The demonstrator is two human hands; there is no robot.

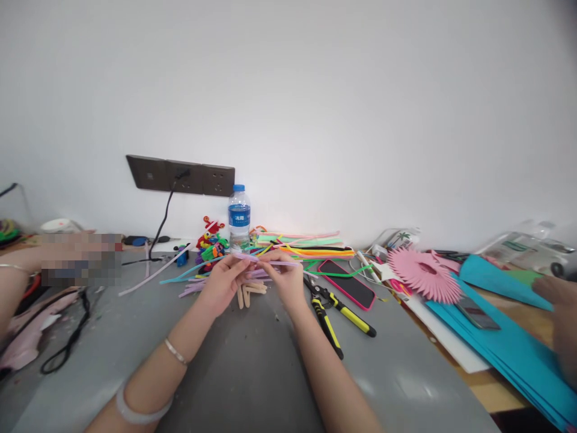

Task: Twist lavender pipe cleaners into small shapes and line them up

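Observation:
Both hands meet over the grey table, pinching a pale purple pipe cleaner. My left hand grips its left part between thumb and fingers. My right hand is closed on it further right, where one end sticks out past the fingers. Just below the hands lie several wooden pegs or short sticks. More purple pipe cleaners are partly hidden behind my left hand. A pair of yellow-and-black-handled pliers rests near my right forearm.
A water bottle stands by the wall beside coloured pipe-cleaner figures. Bundled pipe cleaners and a pink-cased phone lie to the right. Blue paper and a pink paper fan are farther right. Other people's hands appear at both sides.

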